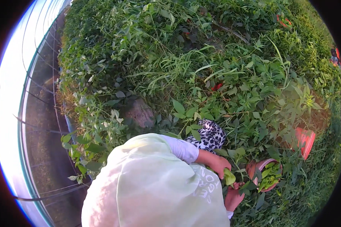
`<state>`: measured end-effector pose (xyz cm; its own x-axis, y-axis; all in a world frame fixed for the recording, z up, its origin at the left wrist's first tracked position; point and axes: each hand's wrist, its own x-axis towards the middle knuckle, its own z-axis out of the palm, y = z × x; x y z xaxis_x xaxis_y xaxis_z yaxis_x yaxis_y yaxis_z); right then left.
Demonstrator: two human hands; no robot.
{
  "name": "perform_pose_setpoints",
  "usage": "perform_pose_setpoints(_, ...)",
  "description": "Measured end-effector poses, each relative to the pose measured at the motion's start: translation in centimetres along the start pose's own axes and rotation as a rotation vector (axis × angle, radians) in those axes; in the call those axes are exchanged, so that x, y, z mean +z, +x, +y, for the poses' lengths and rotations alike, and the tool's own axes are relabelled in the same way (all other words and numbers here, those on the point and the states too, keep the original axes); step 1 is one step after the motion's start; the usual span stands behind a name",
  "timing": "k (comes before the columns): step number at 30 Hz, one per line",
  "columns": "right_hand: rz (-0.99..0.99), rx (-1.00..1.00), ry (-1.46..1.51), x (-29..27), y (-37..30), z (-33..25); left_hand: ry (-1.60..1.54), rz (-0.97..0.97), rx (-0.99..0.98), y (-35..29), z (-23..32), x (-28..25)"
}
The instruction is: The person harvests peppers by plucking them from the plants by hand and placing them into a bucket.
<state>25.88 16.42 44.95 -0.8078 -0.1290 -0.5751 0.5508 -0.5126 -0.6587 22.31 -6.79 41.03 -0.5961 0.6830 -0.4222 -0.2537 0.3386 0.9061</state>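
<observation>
My left hand reaches out of a white sleeve and is closed around a light green pod or leaf. Just below it, my right hand sits low among the plant leaves, its fingers partly hidden, so its grip is unclear. Right of both hands a pinkish round bowl rests in the foliage, holding several green pieces. My pale green garment fills the lower middle and hides both forearms.
Dense green plants and grass cover the ground. A black-and-white spotted cloth lies above my left arm. An orange-red container stands to the right. A bare clod shows at centre left. A curved plastic wall with metal bars runs down the left.
</observation>
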Motion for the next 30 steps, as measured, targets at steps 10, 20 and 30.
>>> perform_pose_setpoints(10, -0.081, 0.202, 0.005, 1.8, 1.9, -1.1, -0.095, 0.114, 0.084, -1.8, -1.0, 0.7)
perform_pose_setpoints(20, -0.120, 0.109, -0.249, 3.0, 1.0, 1.1, 0.007, 0.213, -0.041, -4.7, -2.3, -1.7)
perform_pose_setpoints(30, -0.231, 0.207, -0.277, 9.9, 6.1, 5.0, -0.029, 0.410, -0.033, -12.1, -3.1, -4.8)
